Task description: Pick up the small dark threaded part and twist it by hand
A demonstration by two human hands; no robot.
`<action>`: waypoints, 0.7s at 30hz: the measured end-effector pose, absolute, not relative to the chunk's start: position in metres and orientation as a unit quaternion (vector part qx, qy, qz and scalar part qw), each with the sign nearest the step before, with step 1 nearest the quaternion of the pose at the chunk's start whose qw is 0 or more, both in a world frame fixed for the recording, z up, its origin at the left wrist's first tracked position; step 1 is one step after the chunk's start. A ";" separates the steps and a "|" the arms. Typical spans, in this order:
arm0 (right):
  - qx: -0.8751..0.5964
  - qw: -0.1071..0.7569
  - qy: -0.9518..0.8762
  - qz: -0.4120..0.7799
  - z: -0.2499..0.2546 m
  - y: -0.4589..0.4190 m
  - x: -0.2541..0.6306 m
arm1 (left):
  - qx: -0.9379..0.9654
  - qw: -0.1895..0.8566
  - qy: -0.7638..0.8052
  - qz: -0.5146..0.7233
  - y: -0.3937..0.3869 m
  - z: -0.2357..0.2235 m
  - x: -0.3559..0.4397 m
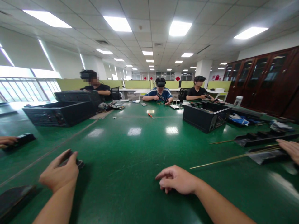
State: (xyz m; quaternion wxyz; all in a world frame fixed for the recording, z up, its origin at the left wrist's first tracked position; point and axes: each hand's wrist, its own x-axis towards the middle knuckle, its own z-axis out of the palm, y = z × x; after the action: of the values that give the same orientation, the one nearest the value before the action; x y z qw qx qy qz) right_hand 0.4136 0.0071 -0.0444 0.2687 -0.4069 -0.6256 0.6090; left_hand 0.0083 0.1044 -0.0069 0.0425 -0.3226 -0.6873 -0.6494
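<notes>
My left hand (61, 171) is closed around a small dark object (80, 164) with a rounded end, above the left part of the green table (130, 149). The fingers cover most of this object, so its kind is unclear. My right hand (177, 180) hovers low over the table nearer the middle. Its index finger reaches forward, the other fingers are loosely bent and apart, and nothing shows in it. A dark, blurred flat object (15, 199) lies at the lower left, beside my left forearm.
Open black computer cases (58, 113) (203, 116) stand left and right. An orange-handled screwdriver (150, 116) lies mid-table. Thin brass-coloured rods (217, 162) and black trays (263, 154) are at right, near another person's hand (289, 151). Another hand (8, 141) touches a black object at left. Three people sit opposite.
</notes>
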 end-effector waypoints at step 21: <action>-0.405 0.264 -0.632 0.605 -0.048 0.009 0.413 | -0.381 0.003 -0.840 -0.386 0.103 -0.008 -0.012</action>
State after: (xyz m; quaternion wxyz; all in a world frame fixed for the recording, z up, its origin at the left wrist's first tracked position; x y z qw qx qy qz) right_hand 0.4133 0.0086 -0.0476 0.2642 -0.4052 -0.6320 0.6054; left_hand -0.0119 0.1027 -0.0080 0.0027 -0.3813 -0.8398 -0.3864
